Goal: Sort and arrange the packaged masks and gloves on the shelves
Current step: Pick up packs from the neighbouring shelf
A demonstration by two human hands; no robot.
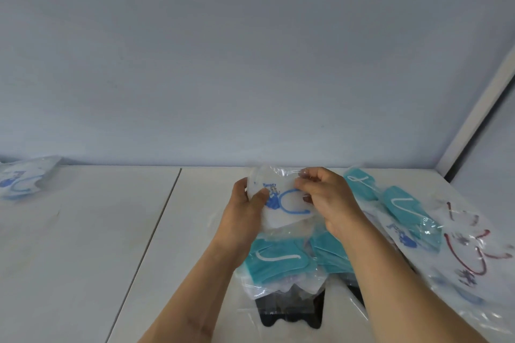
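Far left on the white shelf (83,231), against the back wall (250,64): a stack of white packaged masks with blue ear loops (25,178). Centre: left hand (245,203), thumb curled over the front of a white packaged mask with blue print (281,203), held above the shelf; right hand (326,195), fingers pinching that same pack's clear wrapper at its top right. Beneath: teal packaged masks (276,262) atop a black packaged item (289,312). Further right: more teal packs (404,209), then white packs with red loops (468,253).
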